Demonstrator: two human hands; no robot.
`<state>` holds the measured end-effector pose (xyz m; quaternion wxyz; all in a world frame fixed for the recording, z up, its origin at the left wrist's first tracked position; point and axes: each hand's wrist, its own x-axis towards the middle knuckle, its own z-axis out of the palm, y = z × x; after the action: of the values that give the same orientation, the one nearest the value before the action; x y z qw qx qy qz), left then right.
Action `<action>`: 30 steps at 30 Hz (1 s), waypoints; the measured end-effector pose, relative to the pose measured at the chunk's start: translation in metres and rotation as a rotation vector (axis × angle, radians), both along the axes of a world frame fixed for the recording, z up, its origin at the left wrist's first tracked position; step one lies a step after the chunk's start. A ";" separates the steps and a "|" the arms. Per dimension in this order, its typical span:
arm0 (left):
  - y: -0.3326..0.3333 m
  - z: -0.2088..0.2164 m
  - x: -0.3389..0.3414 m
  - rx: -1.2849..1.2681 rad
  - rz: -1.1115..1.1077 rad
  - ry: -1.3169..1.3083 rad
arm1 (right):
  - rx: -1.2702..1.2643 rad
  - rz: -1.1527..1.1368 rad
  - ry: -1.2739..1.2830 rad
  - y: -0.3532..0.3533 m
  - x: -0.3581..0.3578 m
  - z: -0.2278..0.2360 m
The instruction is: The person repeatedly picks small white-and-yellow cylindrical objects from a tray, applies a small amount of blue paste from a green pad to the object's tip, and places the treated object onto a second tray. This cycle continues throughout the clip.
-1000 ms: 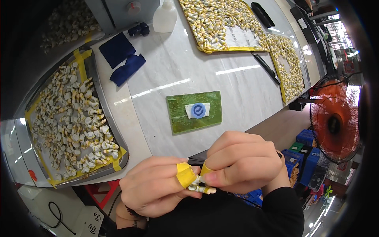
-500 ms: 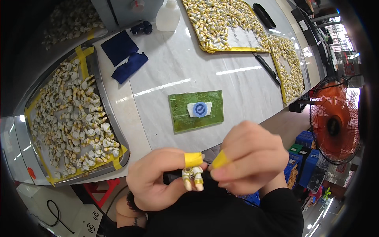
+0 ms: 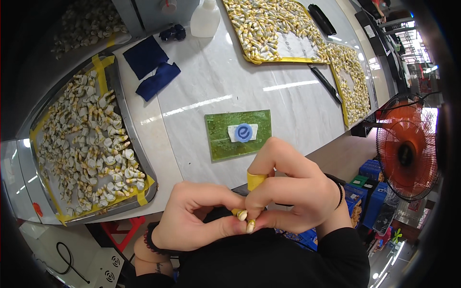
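Observation:
A small white-and-gold figurine part (image 3: 242, 215) is pinched in front of my body; two pale stubs of it stick out between my fingers, and the rest is covered. My left hand (image 3: 194, 213) closes on it with thumb and forefinger. Fingertips and thumb of my right hand (image 3: 293, 194) press on it from the other side, touching the left thumb. Yellow tape (image 3: 256, 180) wraps one right finger. Just beyond the hands lies a green glass-like slab (image 3: 218, 144), carrying a white pad (image 3: 232, 134) and a blue disc (image 3: 244, 133) with a dark curved mark.
A metal-edged tray (image 3: 152, 188) of white-and-gold pieces stands at left. Two yellow-edged trays (image 3: 283, 60) (image 3: 345, 115) of small parts lie at far right, with a black-handled tool (image 3: 326, 85) beside them. Blue cloths (image 3: 145, 56) and a white bottle (image 3: 205, 19) sit farther back. An orange fan (image 3: 406, 149) stands right.
My right hand has moved left and down to meet the left hand on the figurine part. The figurine part has turned, and its body is now covered by fingers.

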<state>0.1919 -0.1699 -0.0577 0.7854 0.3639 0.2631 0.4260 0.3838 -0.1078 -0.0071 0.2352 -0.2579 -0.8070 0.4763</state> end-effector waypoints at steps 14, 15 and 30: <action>0.001 0.005 0.002 -0.021 -0.024 0.012 | -0.220 -0.020 0.132 0.001 0.009 -0.007; 0.002 0.004 -0.001 0.001 -0.044 0.047 | -0.225 -0.008 0.126 -0.001 0.005 -0.008; -0.001 0.057 -0.125 0.541 0.361 1.839 | 0.044 -0.351 0.097 -0.019 0.021 -0.018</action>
<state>0.0664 -0.1709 -0.0010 0.0864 0.6768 0.7184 0.1356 0.4052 -0.1269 -0.0252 0.3590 -0.3662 -0.7475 0.4221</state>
